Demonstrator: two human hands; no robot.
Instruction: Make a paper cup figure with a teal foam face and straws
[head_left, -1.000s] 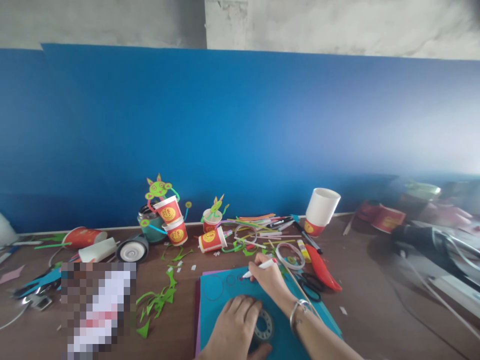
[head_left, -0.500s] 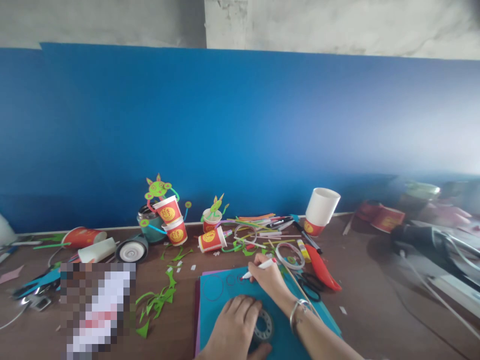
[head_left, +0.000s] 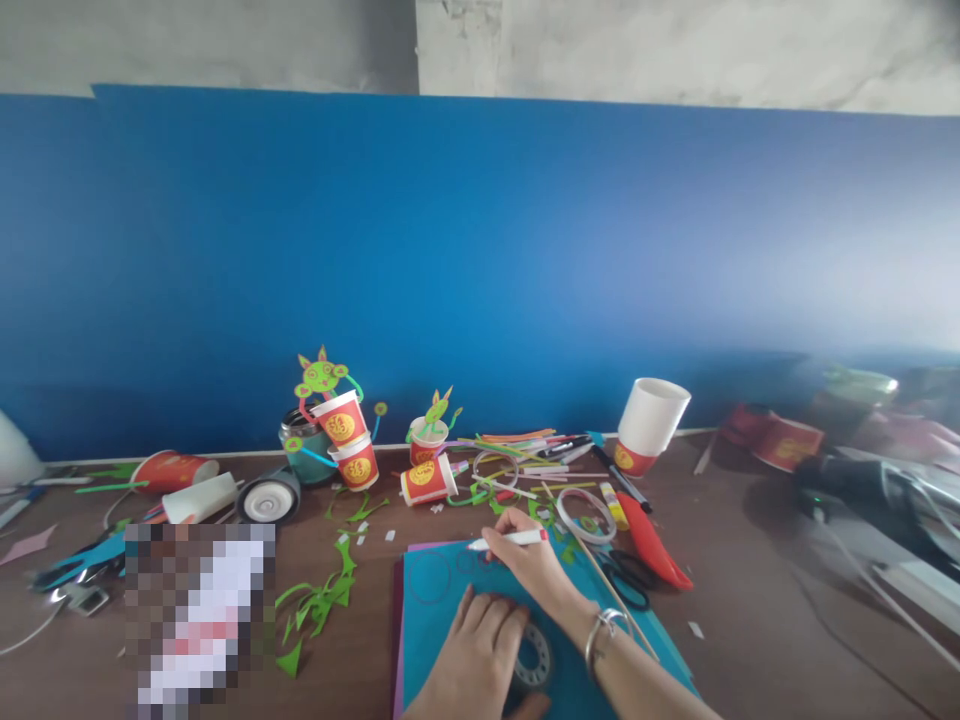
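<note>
Right hand (head_left: 521,560): fingers gripping marker (head_left: 508,540) above paper (head_left: 442,620)
Left hand (head_left: 480,645): fingers spread on paper, beside tape roll (head_left: 534,657)

Teal paper (head_left: 450,640) — dark-outlined circles, red-and-yellow cups (head_left: 355,465), blue wall panel (head_left: 480,260)
</note>
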